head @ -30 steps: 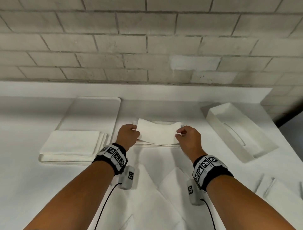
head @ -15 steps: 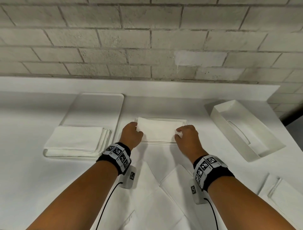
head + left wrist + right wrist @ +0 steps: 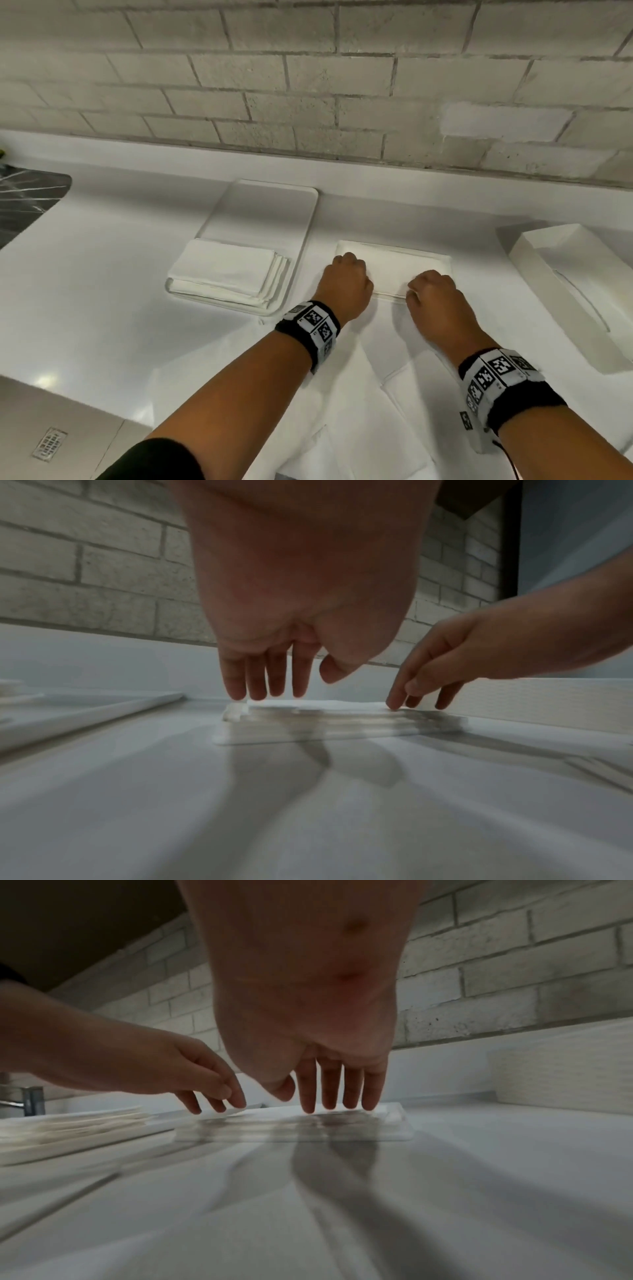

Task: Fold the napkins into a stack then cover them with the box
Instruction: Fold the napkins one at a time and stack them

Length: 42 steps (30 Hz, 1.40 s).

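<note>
While both hands, left hand (image 3: pixel 346 284) and right hand (image 3: pixel 435 294), press straight fingertips onto the folded napkin (image 3: pixel 394 270), it flattens squarely atop the stack, holding nothing.

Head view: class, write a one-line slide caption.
Both hands, left and right, press a folded napkin onto the stack; the box waits alongside.

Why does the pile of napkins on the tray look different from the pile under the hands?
The tray pile lies untouched on the white tray, its layers fanned out at one edge. The middle pile sits on a small flat base, edges squared, with the left hand and right hand touching it with straight fingers. The tray pile looks wider. Both are white folded napkins.
</note>
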Motion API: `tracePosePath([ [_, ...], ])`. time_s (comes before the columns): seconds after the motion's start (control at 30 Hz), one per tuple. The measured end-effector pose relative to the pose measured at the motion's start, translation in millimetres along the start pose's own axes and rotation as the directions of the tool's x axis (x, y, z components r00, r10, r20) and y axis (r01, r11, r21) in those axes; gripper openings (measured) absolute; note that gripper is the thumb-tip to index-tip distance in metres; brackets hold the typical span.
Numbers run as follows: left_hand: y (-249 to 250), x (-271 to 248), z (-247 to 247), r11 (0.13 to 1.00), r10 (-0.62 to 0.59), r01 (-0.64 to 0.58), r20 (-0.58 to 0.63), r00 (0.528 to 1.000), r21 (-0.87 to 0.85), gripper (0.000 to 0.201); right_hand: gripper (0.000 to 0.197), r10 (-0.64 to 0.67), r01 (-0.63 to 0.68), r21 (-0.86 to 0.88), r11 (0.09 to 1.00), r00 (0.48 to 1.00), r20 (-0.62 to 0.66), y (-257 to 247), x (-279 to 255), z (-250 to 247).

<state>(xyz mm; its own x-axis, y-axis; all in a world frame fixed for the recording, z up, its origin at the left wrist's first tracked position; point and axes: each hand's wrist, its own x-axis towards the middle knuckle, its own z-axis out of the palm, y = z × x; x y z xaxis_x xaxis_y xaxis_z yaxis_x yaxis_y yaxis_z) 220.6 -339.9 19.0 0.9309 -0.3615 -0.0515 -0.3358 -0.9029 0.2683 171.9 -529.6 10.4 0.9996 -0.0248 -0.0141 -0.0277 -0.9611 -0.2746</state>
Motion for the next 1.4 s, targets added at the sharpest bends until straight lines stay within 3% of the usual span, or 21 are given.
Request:
tracePosePath([
  [0.07,3.4,-1.8,0.7,0.999,0.026,-0.027,0.039,0.999,0.028,0.032,0.029,0.007,-0.007,0.001,1.000,1.000,-0.014,1.4,-2.8,0.1],
  [0.17,-1.9,-8.5,0.7,1.000,-0.002,0.005,0.088,0.996,-0.025,0.031,0.031,0.015,-0.016,0.004,1.000,0.997,0.070,-1.7,-2.8,1.8],
  [0.3,-16.5,-24.5,-13.2,0.958,-0.084,0.066,-0.050,0.995,-0.279,0.038,0.024,-0.009,0.016,0.161,0.987,0.999,-0.047,-22.6,0.4,-8.4],
  [0.37,-36.0,-39.7,-23.3,0.908,-0.188,0.128,-0.114,0.976,-0.400,0.037,0.020,-0.034,0.065,0.332,0.941,0.994,-0.100,-43.8,0.7,-14.8],
  [0.43,-63.5,-59.4,-35.9,0.833,-0.320,0.210,-0.134,0.938,-0.512,0.034,0.019,-0.048,0.054,0.493,0.868,0.999,-0.024,-69.9,-0.6,-21.6],
  [0.53,-113.9,-96.9,-54.8,0.732,-0.493,0.329,-0.129,0.861,-0.597,0.029,0.019,-0.113,0.048,0.602,0.797,0.991,0.070,-109.2,-1.9,-22.1],
  [0.67,-182.6,-161.0,-62.4,0.684,-0.642,0.539,-0.055,0.764,-0.492,0.024,0.018,-0.270,0.112,0.655,0.747,0.952,0.145,-165.5,-8.1,-4.5],
  [0.83,-224.6,-232.7,-58.2,0.675,-0.687,0.704,0.159,0.709,-0.220,0.042,0.019,-0.422,0.189,0.626,0.757,0.873,0.247,-223.2,-21.2,28.4],
  [1.0,-230.5,-260.9,-47.3,0.702,-0.677,0.695,0.160,0.719,-0.155,0.060,0.021,-0.526,0.301,0.542,0.785,0.785,0.326,-263.6,-37.9,53.9],
  [1.17,-228.8,-261.1,-42.8,0.708,-0.668,0.692,0.186,0.721,-0.141,0.041,0.027,-0.617,0.446,0.455,0.771,0.699,0.362,-291.0,-56.1,65.2],
  [1.23,-226.8,-260.4,-41.6,0.688,-0.666,0.688,0.176,0.725,-0.230,0.031,0.028,-0.635,0.478,0.435,0.763,0.680,0.366,-296.6,-60.6,68.5],
  [1.4,-225.2,-264.5,-42.7,0.575,-0.670,0.634,0.147,0.727,-0.517,0.029,0.024,-0.616,0.458,0.439,0.773,0.704,0.352,-296.3,-61.1,77.5],
])
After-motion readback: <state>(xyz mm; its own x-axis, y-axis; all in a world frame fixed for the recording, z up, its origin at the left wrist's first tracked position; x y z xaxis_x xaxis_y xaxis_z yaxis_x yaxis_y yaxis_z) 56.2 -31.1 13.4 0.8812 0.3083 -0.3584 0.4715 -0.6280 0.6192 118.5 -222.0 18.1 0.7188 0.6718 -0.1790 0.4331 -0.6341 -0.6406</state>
